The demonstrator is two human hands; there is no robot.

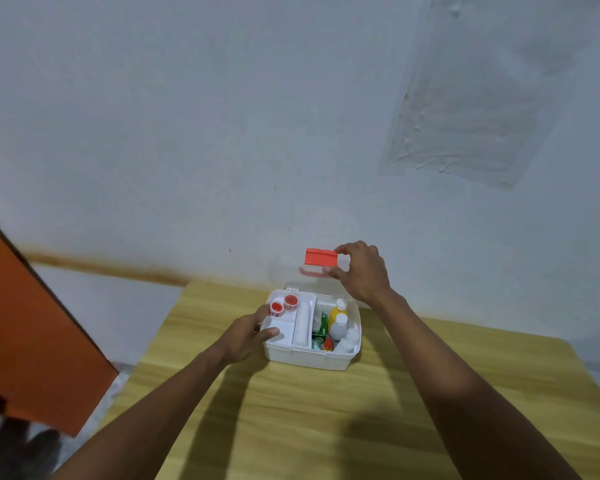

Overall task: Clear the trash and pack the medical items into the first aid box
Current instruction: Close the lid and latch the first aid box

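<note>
The first aid box [312, 355] stands open on the wooden table [326, 427], near the wall. The right hand [362, 271] is raised behind the box and pinches the edge of the clear lid [305, 268] beside its red latch [321, 257]; the lid is transparent and blurred, so its outline is hard to follow. The left hand [248, 336] lies on the left side of the box, fingers loosely curled, thumb on the white inner tray [291, 327]; it touches but does not grip. Two red tape rolls [284, 304] sit in the tray. On the right compartment stand bottles [338, 322]; the small items beside them are too packed to name
</note>
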